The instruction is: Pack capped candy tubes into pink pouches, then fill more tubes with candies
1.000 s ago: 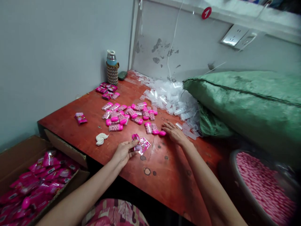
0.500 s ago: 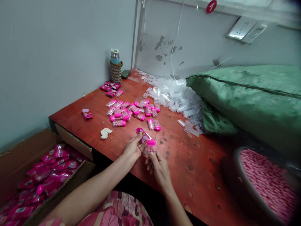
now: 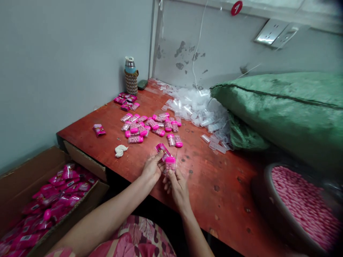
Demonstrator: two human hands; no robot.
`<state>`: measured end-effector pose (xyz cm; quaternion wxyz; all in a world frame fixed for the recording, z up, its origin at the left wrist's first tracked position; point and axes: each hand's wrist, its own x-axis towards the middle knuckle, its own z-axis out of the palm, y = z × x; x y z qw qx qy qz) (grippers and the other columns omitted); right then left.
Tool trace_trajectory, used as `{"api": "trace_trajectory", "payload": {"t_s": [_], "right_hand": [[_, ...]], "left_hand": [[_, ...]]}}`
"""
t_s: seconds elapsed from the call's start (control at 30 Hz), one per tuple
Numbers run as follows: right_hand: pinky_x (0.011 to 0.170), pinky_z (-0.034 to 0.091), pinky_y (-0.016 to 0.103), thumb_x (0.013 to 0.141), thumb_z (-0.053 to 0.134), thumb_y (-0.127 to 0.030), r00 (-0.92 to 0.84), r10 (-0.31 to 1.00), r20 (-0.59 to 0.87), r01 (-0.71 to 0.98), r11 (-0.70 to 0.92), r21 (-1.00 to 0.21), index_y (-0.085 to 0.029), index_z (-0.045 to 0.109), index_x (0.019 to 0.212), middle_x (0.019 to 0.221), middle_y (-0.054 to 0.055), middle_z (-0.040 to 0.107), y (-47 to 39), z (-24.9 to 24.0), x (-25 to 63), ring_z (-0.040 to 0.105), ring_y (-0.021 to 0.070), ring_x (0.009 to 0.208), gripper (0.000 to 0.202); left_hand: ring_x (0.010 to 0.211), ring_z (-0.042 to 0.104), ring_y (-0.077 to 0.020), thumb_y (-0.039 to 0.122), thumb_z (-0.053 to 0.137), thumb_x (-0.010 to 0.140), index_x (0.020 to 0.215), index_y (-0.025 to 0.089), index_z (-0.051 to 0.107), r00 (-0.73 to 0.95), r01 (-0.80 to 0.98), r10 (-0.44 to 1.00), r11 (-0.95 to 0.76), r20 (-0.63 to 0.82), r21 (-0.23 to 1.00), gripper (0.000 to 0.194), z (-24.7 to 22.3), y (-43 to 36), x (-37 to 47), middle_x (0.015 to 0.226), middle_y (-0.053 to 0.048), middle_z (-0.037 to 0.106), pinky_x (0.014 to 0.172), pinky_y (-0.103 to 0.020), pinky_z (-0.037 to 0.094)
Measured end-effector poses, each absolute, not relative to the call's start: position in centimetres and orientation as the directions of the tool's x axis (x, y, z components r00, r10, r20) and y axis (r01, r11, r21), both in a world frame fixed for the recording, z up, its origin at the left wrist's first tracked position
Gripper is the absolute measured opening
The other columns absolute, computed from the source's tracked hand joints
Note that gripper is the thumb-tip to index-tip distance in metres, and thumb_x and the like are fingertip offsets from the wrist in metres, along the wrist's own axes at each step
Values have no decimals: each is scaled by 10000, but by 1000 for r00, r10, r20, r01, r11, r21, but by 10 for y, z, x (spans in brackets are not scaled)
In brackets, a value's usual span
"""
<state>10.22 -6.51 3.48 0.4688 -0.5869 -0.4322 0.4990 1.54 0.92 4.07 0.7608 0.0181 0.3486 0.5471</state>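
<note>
The pink-capped bottle [image 3: 170, 165] was pinched in the right hand [image 3: 179, 186] over the worktop [image 3: 203, 200]. Just left of the bottle, the left hand [image 3: 153, 167] gripped a pink wrapper [image 3: 163, 150]. Beyond the bottle lay similar bottles [image 3: 135, 139]; well right stood a tub [image 3: 264, 192], well left a box [image 3: 29, 167].

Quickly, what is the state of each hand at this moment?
Left hand: closed, holding a pink wrapper.
Right hand: closed, holding a pink-capped bottle of pink balls.
</note>
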Motion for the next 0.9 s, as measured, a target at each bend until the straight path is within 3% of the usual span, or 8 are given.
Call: {"api": "trace_trajectory", "payload": {"t_s": [0.3, 0.5, 0.63, 0.9], "right_hand": [[332, 345, 146, 825, 414, -457, 60, 980, -189, -70, -185, -980, -180, 477, 805, 578, -34, 538, -60, 26, 102, 458, 60, 389, 285], [347, 352, 150, 829, 407, -449, 135, 978, -156, 2, -158, -987, -178, 481, 826, 578, -35, 528, -60, 25, 99, 456, 62, 400, 280], [351, 354, 152, 828, 417, -439, 162, 978, -130, 58, -141, -988, -184, 481, 797, 556, -43, 514, -61, 26, 99, 450, 63, 393, 265], [330, 323, 146, 836, 409, -433, 38, 982, -183, -244, -169, -955, -176, 473, 838, 582, -30, 534, -54, 24, 105, 444, 57, 384, 265]], "left_hand": [[429, 510, -85, 297, 696, 636, 684, 104, 557, 261, -695, 906, 416, -334, 587, 243, 41, 4, 13, 530, 1, 563, 414, -186, 402], [419, 512, -84, 250, 721, 593, 820, 105, 586, 310, -575, 914, 399, -262, 714, 301, 42, 5, 11, 586, -5, 593, 376, -175, 375], [355, 490, -99, 334, 684, 623, 727, 92, 597, 377, -509, 878, 462, -294, 726, 277, 41, 4, 9, 525, -24, 581, 302, -185, 322], [261, 451, -135, 359, 640, 661, 588, 91, 584, 533, -387, 810, 491, -245, 780, 283, 44, -1, 8, 362, -12, 502, 277, -237, 354]]}}
